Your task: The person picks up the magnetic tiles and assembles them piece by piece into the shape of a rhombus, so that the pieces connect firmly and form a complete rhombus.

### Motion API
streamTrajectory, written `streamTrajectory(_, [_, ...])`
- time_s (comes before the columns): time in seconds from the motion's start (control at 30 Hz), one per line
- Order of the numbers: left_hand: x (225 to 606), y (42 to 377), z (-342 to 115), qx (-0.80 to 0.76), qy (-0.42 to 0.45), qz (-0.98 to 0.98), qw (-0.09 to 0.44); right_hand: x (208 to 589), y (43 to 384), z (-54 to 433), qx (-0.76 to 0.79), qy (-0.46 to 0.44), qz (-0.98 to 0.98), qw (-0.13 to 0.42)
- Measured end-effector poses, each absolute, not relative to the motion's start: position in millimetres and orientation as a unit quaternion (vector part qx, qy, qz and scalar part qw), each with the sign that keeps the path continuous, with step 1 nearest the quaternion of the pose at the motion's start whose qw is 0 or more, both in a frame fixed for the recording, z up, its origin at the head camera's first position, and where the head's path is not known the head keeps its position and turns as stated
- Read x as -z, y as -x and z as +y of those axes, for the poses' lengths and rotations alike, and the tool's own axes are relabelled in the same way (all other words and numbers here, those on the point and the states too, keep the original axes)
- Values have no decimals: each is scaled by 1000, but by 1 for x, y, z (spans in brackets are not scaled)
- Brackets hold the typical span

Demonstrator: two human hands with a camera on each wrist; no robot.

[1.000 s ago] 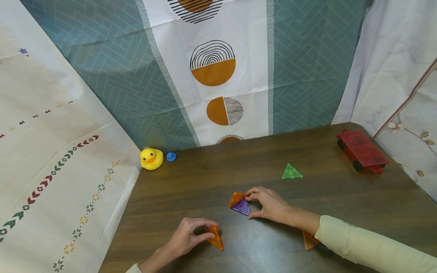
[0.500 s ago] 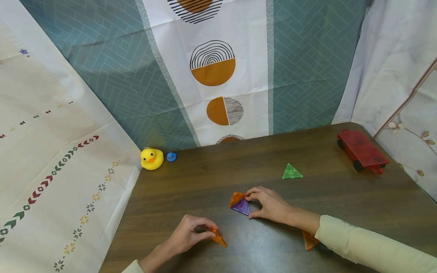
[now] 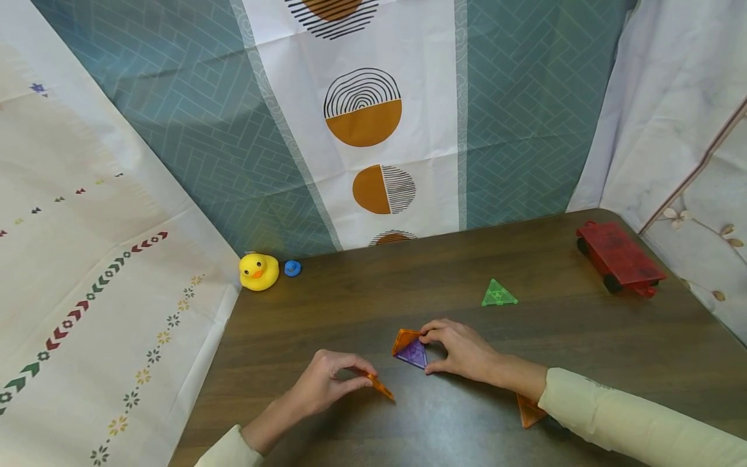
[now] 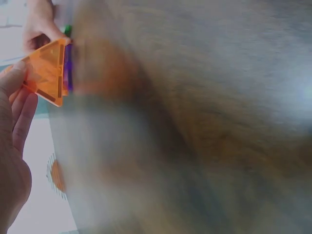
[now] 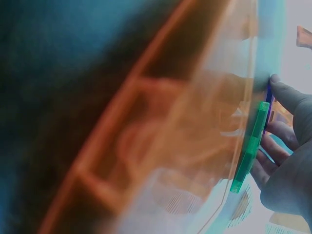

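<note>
My left hand (image 3: 327, 384) pinches an orange triangular magnetic tile (image 3: 382, 388) between thumb and fingers, tilted just off to the near left of the other pieces. In the left wrist view that tile (image 4: 48, 73) shows its face. A purple triangular tile (image 3: 413, 354) lies on the table with a second orange tile (image 3: 404, 338) tilted up along its far left edge. My right hand (image 3: 463, 350) grips the purple tile, thumb at the near corner and fingers at the far one, touching the orange tile there. The right wrist view is partly filled by a blurred orange tile (image 5: 161, 126).
A green triangular tile (image 3: 498, 294) lies beyond my right hand. Another orange tile (image 3: 528, 412) is partly hidden under my right forearm. A red wheeled toy base (image 3: 623, 256) stands far right; a yellow duck (image 3: 259, 272) and a small blue duck (image 3: 292, 268) sit far left.
My left hand has moved slightly away from me and to the right, turning the orange tile so it appears nearly edge-on. The right hand and its pieces stay put.
</note>
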State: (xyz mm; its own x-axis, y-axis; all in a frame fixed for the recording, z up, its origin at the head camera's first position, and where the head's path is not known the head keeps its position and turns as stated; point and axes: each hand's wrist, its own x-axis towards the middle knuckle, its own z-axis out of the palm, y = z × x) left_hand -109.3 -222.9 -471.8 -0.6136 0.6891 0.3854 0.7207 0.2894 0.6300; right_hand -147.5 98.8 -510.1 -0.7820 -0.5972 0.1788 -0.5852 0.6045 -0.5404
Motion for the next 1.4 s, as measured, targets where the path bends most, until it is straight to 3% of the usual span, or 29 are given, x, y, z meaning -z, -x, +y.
streamTrajectory(0.9, [477,127,-174,343,438,-821,127,509,149,100,291,335,896,10])
streamTrajectory(1.4, [491,126,-164,331,416,-836,134,509,150,100,293,343,892,7])
